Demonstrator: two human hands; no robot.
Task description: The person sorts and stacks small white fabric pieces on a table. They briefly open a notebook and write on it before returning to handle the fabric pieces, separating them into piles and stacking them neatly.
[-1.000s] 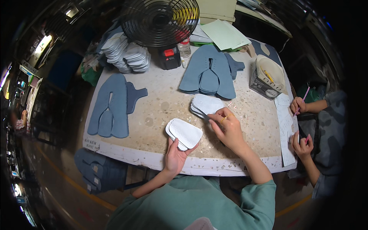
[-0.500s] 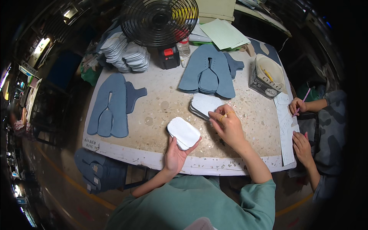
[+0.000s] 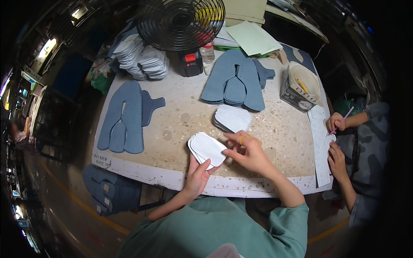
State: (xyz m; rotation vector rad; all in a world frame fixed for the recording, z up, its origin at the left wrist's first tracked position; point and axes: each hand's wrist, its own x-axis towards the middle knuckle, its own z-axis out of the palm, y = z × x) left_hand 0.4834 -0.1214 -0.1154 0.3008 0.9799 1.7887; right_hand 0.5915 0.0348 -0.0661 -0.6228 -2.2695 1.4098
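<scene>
"Where are the white rounded pieces (image 3: 208,147) held?"

"They are pinched in the left hand (image 3: 197,175), thumb on top; beside it, the right hand (image 3: 251,156) is poised with thumb and forefinger spread, contact with their edge unclear."

"How should they be treated?"

"They are judged light, bendable and perhaps slippery, best gripped by the rim."

The person wears a muted green shirt (image 3: 202,228) of plain, soft cloth. On the shirt's right side, a loose, short sleeve (image 3: 290,219) falls in folds and ends near the elbow; at the shirt's left side, the forearm likewise comes out bare. Beyond the shirt, the right hand (image 3: 246,150) wears a thin yellow ring (image 3: 244,139). Over the shirt's lower middle shows a pale grey, rounded piece (image 3: 226,251), its kind unclear.
</scene>
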